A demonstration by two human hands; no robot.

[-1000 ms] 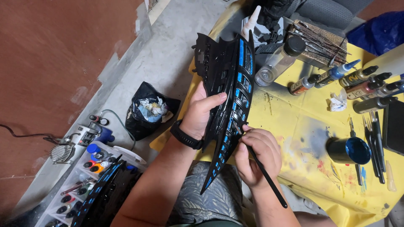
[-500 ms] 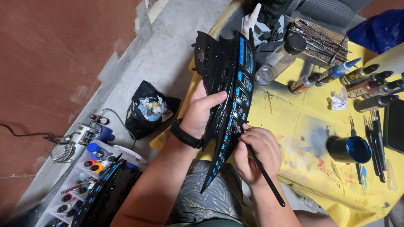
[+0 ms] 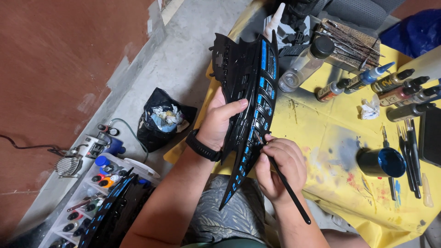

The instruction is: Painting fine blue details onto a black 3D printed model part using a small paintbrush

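At the frame's centre, the left hand [image 3: 219, 123] grips a glossy black plastic model [image 3: 248, 98], long and pointed with blue panels. The right hand [image 3: 279, 166] pinches a thin black brush [image 3: 287, 186] against it. A blue metal cup [image 3: 380, 162] stands on the yellow-covered surface [image 3: 330, 138] at right.

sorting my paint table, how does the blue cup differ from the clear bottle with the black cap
The blue cup stands upright and open-topped; the clear bottle lies tilted on its side, capped. The cup is opaque, shiny blue; the bottle is see-through and looks empty. Both rest on the yellow cloth.
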